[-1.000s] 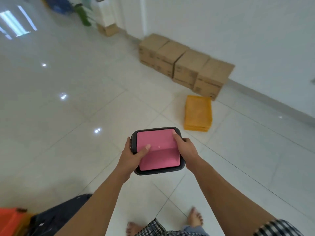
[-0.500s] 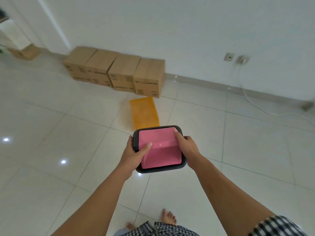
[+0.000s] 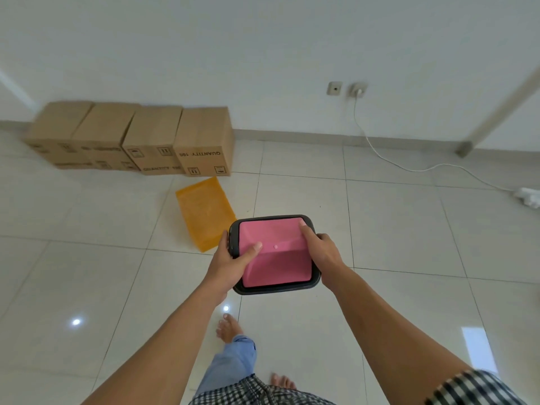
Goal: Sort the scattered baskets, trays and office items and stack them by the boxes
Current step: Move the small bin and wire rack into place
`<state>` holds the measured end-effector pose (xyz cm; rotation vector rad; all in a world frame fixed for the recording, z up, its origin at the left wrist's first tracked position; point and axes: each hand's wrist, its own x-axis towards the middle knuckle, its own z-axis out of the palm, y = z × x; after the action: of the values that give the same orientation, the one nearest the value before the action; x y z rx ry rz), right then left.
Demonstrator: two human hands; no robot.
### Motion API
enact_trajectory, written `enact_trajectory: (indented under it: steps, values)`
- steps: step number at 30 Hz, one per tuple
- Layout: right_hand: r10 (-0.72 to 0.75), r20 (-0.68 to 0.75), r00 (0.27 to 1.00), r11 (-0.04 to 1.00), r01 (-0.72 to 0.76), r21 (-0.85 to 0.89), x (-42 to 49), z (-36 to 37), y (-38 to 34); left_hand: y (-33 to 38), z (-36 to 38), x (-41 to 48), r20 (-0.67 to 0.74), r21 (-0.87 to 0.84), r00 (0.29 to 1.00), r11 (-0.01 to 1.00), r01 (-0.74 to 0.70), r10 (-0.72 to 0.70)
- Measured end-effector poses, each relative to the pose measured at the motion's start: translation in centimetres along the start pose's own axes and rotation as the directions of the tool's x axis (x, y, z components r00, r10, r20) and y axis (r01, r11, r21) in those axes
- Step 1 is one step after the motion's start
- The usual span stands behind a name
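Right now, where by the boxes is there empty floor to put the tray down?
Bare tiles for the black tray lie right of the cardboard boxes, between the end box and the white cable. More lie before the left boxes, left of the yellow stack. It is crowded just before the end box, where that stack lies.

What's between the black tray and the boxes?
Head view: a yellow stack lies on the floor between the tray and the boxes; the rest is bare tile.
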<state>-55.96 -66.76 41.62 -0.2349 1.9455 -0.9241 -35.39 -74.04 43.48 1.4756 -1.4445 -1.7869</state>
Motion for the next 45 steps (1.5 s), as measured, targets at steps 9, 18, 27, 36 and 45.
enact_trajectory:
  steps: [9, 18, 27, 36, 45]
  values:
    - [0.069, -0.041, 0.997, 0.997, -0.067, 0.043, 4.7, 4.1, -4.7, 2.8, -3.6, 8.4, 0.061, 0.058, 0.998, 0.998, 0.019, -0.023]
    - [0.096, -0.051, 0.994, 0.991, -0.091, 0.093, 9.8, 9.3, -10.2, 5.6, -7.7, 16.9, 0.085, 0.030, 0.996, 0.999, 0.023, -0.025]
    - [0.067, -0.032, 0.997, 0.998, -0.066, 0.023, 18.3, 10.5, -15.9, 8.2, -7.2, 25.2, 0.038, 0.044, 0.992, 0.992, 0.120, -0.122]
    - [0.088, 0.058, 0.994, 0.990, -0.081, -0.116, 31.9, 9.7, -22.0, 10.5, -2.9, 36.7, -0.024, -0.033, 0.955, 0.955, 0.294, -0.295]
    - [0.103, 0.157, 0.982, 0.928, -0.038, -0.371, 42.8, 9.7, -25.5, 10.5, 0.6, 45.7, -0.091, -0.171, 0.838, 0.837, 0.519, -0.538]
